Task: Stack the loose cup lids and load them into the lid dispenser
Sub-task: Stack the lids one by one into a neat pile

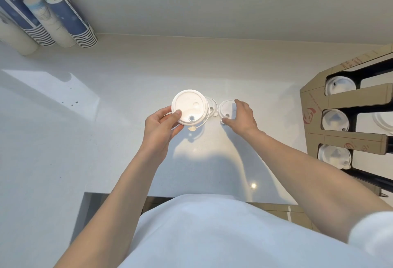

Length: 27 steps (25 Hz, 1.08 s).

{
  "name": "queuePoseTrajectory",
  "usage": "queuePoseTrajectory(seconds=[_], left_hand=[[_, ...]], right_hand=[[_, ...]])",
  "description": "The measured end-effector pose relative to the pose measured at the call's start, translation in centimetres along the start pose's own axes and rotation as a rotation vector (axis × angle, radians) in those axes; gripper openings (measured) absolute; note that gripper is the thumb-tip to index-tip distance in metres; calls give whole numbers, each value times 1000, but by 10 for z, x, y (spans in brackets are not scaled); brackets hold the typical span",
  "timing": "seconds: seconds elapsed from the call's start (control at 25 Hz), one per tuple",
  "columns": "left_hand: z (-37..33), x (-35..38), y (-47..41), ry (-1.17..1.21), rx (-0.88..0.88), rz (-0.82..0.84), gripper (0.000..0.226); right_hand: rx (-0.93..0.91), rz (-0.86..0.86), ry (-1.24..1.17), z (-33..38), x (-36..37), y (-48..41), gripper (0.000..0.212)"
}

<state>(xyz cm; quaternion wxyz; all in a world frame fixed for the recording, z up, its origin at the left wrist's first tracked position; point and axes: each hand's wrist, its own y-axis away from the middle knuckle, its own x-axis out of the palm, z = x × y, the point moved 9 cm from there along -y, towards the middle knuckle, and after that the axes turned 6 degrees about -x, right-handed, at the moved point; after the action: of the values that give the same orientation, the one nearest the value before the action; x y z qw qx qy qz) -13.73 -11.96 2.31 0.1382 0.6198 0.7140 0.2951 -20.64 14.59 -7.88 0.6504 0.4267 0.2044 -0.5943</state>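
- The left hand (162, 123) has its grip closed on a stack of white lids (190, 107), thumb pressed on the top face and fingers curled beneath, holding the stack just above the white counter (106, 140).
- Just under that grip, a thin lid rim and a small tab (192, 128) stick out below the stack.
- The right hand (242, 116) reaches to the right of the stack, its grip half-closed around a loose lid (225, 109) lying flat on the counter, fingertips at the far edge and thumb at the near edge.
- Between the two grips, another lid (212, 106) lies on the counter, partly hidden behind the held stack.
- Well to the right of the right grip stands the cardboard lid dispenser (314, 102), with white lids showing in three slots.
- Far beyond the left grip, at the back left corner, stacks of paper cups (63, 14) lean against the wall.
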Motion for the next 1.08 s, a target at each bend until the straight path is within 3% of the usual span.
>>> queuePoseTrajectory(seconds=[0.24, 0.52, 0.84, 1.08], left_hand=[[-2, -6, 3, 3, -9, -39, 40], [-2, -10, 6, 5, -16, -61, 42], [1, -12, 5, 15, -16, -52, 42], [1, -8, -3, 44, -12, -13, 40]], right_hand=[[-3, 64, 134, -13, 7, -6, 77], [-16, 52, 129, -19, 3, -7, 75], [-47, -77, 208, -17, -6, 1, 56], [-53, -244, -113, -20, -26, 36, 56]])
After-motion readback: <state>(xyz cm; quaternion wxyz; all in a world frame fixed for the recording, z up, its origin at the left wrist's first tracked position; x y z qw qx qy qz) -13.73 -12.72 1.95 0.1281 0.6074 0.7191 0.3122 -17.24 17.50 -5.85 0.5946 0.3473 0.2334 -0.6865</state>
